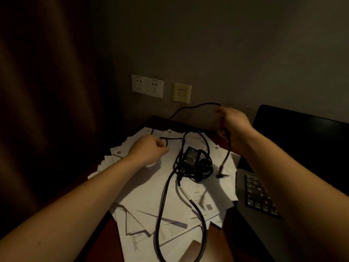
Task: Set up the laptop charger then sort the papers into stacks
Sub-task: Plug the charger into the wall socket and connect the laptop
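1. The left hand (151,151) rests low over the papers (147,195), its fingers curled and apparently pinching a small loop of the thin cable (228,146).
2. The right hand (233,125) is raised and closed around the same cable. Its blurred plug end (220,174) dangles below that hand.
3. The charger brick (190,157) lies on the papers between the hands, amid tangled cord.
4. A thick cord (160,205) loops toward the person.
5. The open laptop (262,203) sits on the table (105,235), right of the right forearm.
6. The wall sockets (147,86) are beyond both hands.
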